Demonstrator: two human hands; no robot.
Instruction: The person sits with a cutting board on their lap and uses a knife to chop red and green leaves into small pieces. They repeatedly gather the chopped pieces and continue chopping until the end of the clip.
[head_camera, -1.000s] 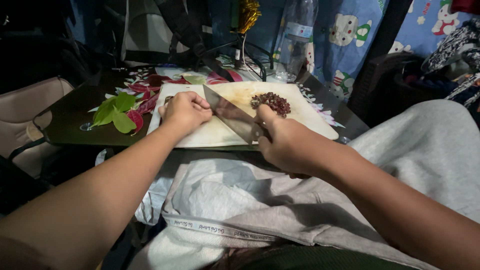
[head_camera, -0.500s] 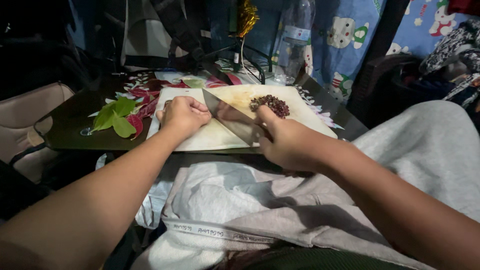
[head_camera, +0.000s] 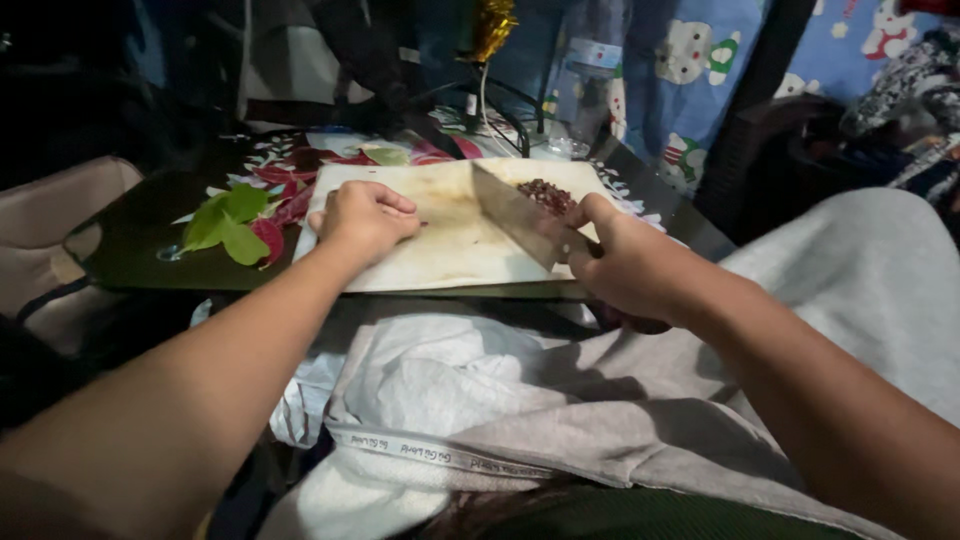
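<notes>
Compared with a second ago, my left hand (head_camera: 365, 218) sits slightly farther from the pile of dark chopped bits (head_camera: 547, 195), curled in a loose fist on the cutting board (head_camera: 450, 250). My right hand (head_camera: 625, 265) now grips the cleaver (head_camera: 520, 215) a little closer to the board's near edge, below that pile. The blade tip reaches a touch farther toward the board's far edge, left of the pile. The blade's flat face now tilts more toward me than before.
</notes>
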